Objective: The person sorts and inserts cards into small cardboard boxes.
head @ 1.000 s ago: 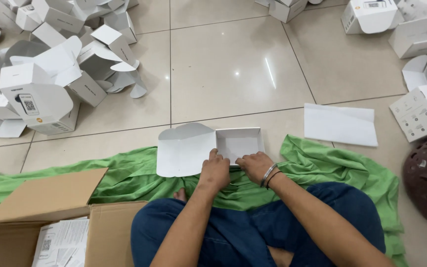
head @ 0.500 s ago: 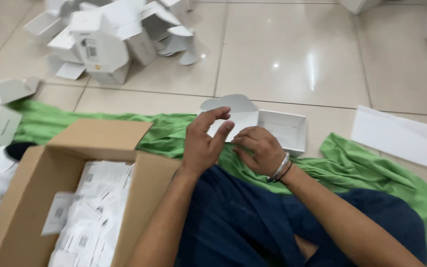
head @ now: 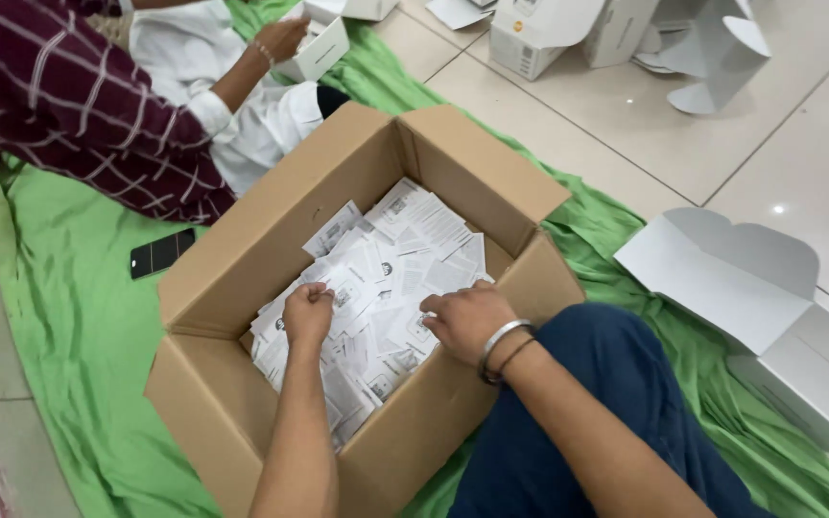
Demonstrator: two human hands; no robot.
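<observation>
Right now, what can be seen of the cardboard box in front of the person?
The cardboard box is plain brown corrugated card, upright on the green cloth, its flaps folded outward. It holds a loose heap of white printed leaflets. The left hand and right hand both reach inside, resting on the leaflets.

The floor (head: 626,144) is laid with large, glossy beige tiles, divided by thin dark grout lines that run diagonally across the view. Small bright spots of overhead light reflect off the tiles at the right. A wide green cloth (head: 79,336) is spread over the floor, rumpled into folds along its right edge. A black phone (head: 161,253) lies flat on the cloth at the left. White folded cartons (head: 568,34) stand on the bare tiles at the top, and an open flat white carton (head: 722,278) rests at the right, partly on the cloth.
</observation>
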